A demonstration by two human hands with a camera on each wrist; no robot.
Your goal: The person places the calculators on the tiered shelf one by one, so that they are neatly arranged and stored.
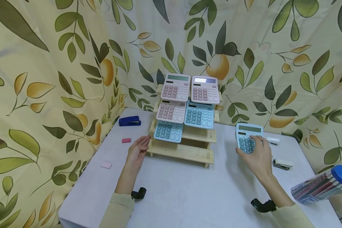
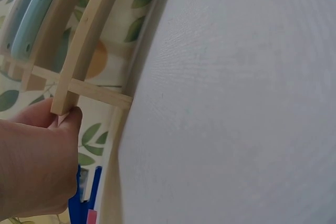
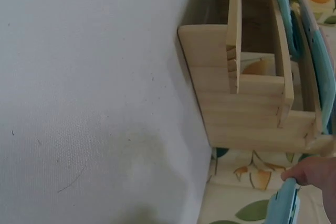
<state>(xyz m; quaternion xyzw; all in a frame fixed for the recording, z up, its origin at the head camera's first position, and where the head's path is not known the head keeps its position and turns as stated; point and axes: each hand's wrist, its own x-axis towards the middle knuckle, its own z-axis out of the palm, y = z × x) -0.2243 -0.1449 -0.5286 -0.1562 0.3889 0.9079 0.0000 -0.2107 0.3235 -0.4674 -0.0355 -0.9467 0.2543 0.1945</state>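
A wooden tiered rack [image 1: 188,152] stands mid-table and carries several pink and blue calculators. My left hand [image 1: 142,147] lies flat on the table, its straight fingers touching the rack's left end. The left wrist view shows the thumb [image 2: 71,121] against the end of a rack slat [image 2: 89,40]. To the right of the rack, my right hand [image 1: 252,148] grips a loose blue calculator [image 1: 246,131], tilted up off the table, with fingers over its keys. The right wrist view shows that calculator's edge [image 3: 283,205] under a fingertip [image 3: 312,171], and the rack's right end [image 3: 241,103] beside it.
A blue stapler [image 1: 129,121] and two pink erasers [image 1: 126,140] [image 1: 106,165] lie on the left of the white table [image 1: 188,193]. Two white staplers [image 1: 283,163] [image 1: 272,140] lie to the right. A blue-lidded tube of pens [image 1: 322,185] juts in at the right edge. Leaf-print curtains enclose the table.
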